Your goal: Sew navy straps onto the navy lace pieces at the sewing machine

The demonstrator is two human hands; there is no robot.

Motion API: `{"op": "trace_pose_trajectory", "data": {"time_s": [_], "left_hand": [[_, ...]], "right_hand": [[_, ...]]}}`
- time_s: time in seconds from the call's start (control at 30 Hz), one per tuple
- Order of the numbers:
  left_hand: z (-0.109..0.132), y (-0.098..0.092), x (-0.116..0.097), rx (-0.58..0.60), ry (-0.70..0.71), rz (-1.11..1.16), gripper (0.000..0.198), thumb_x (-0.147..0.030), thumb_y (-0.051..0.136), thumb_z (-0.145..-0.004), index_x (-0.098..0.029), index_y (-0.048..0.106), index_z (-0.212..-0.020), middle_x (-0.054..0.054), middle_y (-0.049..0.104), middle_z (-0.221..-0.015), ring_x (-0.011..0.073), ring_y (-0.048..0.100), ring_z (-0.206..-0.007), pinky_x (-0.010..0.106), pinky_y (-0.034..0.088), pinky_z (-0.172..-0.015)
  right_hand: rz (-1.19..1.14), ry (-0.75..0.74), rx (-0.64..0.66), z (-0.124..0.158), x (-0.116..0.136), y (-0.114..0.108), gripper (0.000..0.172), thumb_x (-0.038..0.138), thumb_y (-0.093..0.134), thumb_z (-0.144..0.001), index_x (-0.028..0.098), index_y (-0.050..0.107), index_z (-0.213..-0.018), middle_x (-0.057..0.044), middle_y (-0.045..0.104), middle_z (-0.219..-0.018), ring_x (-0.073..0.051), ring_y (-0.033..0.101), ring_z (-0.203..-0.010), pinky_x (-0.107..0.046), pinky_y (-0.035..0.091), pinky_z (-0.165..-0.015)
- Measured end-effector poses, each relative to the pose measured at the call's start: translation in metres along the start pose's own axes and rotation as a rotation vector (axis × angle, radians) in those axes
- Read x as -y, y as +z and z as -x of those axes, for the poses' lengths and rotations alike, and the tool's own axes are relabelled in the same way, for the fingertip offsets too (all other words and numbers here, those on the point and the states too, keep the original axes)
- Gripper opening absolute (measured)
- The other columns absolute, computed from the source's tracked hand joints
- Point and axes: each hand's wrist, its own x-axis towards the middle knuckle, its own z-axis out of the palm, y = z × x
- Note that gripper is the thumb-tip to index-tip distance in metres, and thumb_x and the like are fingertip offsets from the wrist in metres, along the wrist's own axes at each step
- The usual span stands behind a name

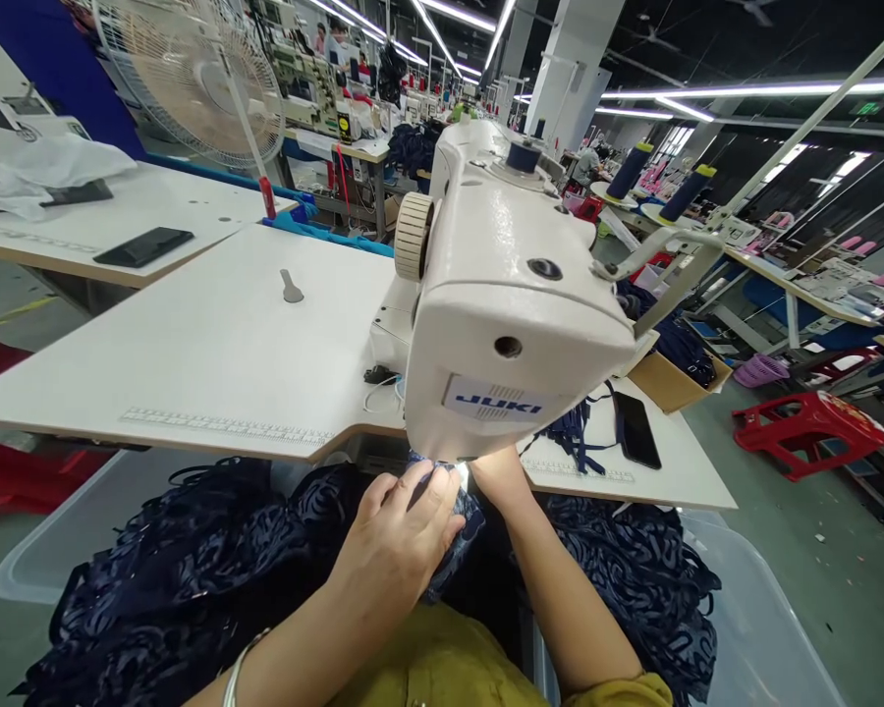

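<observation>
A white sewing machine [523, 353] marked JUKI stands in front of me. Under its head lies a piece of navy patterned fabric [453, 565], lit by a small bright lamp. My left hand [402, 535] is closed on this fabric, its bent fingertips close to the needle area. Just to the right, my right hand [497, 476] reaches beneath the machine head, which hides its fingers. Heaps of dark navy patterned garments [192, 560] fill a translucent bin on the left, and a similar pile [634, 570] lies on the right.
On the white worktable [213, 334] lie a small grey metal piece [291, 287] and printed rulers. A black phone [637, 430] and navy strips [579, 437] are at right. Beyond are a cardboard box [678, 378], red stool [810, 432], large fan [206, 83] and thread cones [685, 194].
</observation>
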Motion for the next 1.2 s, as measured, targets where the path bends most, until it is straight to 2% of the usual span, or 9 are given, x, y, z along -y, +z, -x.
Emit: {"op": "trace_pose_trajectory", "data": {"time_s": [0.1,0.27,0.4,0.6,0.9,1.03,1.1,1.13,1.2], "left_hand": [[-0.001,-0.001,0.0,-0.001,-0.001,0.002,0.026,-0.026,0.048,-0.094,-0.019,0.063,-0.113,0.004,0.069,-0.112,0.0213,0.06,-0.105,0.037,0.034,-0.086],[-0.001,-0.003,-0.001,-0.001,-0.023,0.01,0.028,-0.026,0.049,-0.094,-0.017,0.061,-0.117,0.004,0.068,-0.114,0.0201,0.06,-0.103,0.036,0.035,-0.087],[0.001,-0.003,0.0,-0.013,-0.035,0.008,0.028,-0.027,0.05,-0.094,-0.018,0.061,-0.118,0.005,0.069,-0.113,0.0203,0.06,-0.103,0.035,0.035,-0.087],[0.002,-0.005,0.004,-0.011,-0.053,0.025,0.028,-0.027,0.049,-0.094,-0.019,0.061,-0.117,0.003,0.069,-0.111,0.0213,0.06,-0.105,0.037,0.035,-0.087],[0.001,-0.005,0.006,-0.022,-0.015,0.016,0.027,-0.025,0.05,-0.093,-0.017,0.062,-0.116,0.004,0.069,-0.112,0.0214,0.061,-0.103,0.037,0.037,-0.086],[0.0,-0.004,0.005,0.002,0.015,0.018,0.027,-0.025,0.05,-0.093,-0.017,0.062,-0.116,0.004,0.068,-0.113,0.0214,0.06,-0.104,0.037,0.038,-0.086],[0.0,-0.003,0.004,0.01,0.03,0.008,0.027,-0.024,0.049,-0.093,-0.019,0.062,-0.117,0.004,0.068,-0.114,0.0219,0.059,-0.105,0.038,0.038,-0.087],[0.0,-0.002,0.004,0.015,0.043,-0.003,0.027,-0.024,0.048,-0.094,-0.02,0.062,-0.117,0.004,0.067,-0.115,0.022,0.058,-0.106,0.038,0.038,-0.088],[0.0,0.0,0.004,0.034,0.076,-0.032,0.028,-0.022,0.047,-0.094,-0.02,0.062,-0.117,0.005,0.066,-0.116,0.0224,0.057,-0.107,0.037,0.038,-0.09]], "right_hand": [[0.005,-0.021,0.005,0.001,0.001,0.0,0.018,0.022,0.052,-0.073,0.017,0.066,-0.083,-0.005,0.071,-0.079,-0.02,0.066,-0.075,-0.028,0.053,-0.067],[-0.056,-0.076,0.016,0.002,0.005,0.001,0.023,0.022,0.05,-0.076,0.018,0.07,-0.087,-0.006,0.073,-0.089,-0.022,0.067,-0.087,-0.032,0.054,-0.078],[-0.023,-0.053,0.007,0.001,0.004,0.001,0.024,0.02,0.051,-0.076,0.018,0.071,-0.089,-0.007,0.074,-0.087,-0.022,0.068,-0.085,-0.032,0.055,-0.077],[-0.042,-0.098,0.041,0.001,0.005,0.0,0.028,0.018,0.052,-0.077,0.019,0.071,-0.098,-0.006,0.074,-0.089,-0.022,0.068,-0.084,-0.034,0.053,-0.083],[-0.058,-0.086,0.022,0.002,0.009,0.002,0.027,0.014,0.05,-0.076,0.018,0.068,-0.096,-0.005,0.072,-0.087,-0.022,0.065,-0.088,-0.032,0.052,-0.08],[-0.001,-0.05,-0.11,0.014,0.005,0.0,0.014,0.019,0.05,-0.081,0.019,0.062,-0.089,-0.006,0.067,-0.092,-0.02,0.06,-0.088,-0.031,0.049,-0.081],[0.026,0.002,-0.162,0.027,0.004,-0.005,0.012,0.025,0.048,-0.087,0.02,0.059,-0.085,-0.004,0.063,-0.086,-0.018,0.057,-0.082,-0.03,0.048,-0.077],[0.029,0.026,-0.131,0.036,0.004,-0.009,0.015,0.029,0.046,-0.09,0.02,0.056,-0.083,-0.002,0.06,-0.082,-0.017,0.055,-0.077,-0.028,0.047,-0.074],[0.017,0.061,0.033,0.053,0.004,-0.017,0.022,0.035,0.044,-0.093,0.021,0.053,-0.079,0.001,0.054,-0.073,-0.014,0.051,-0.069,-0.025,0.045,-0.066]]}}
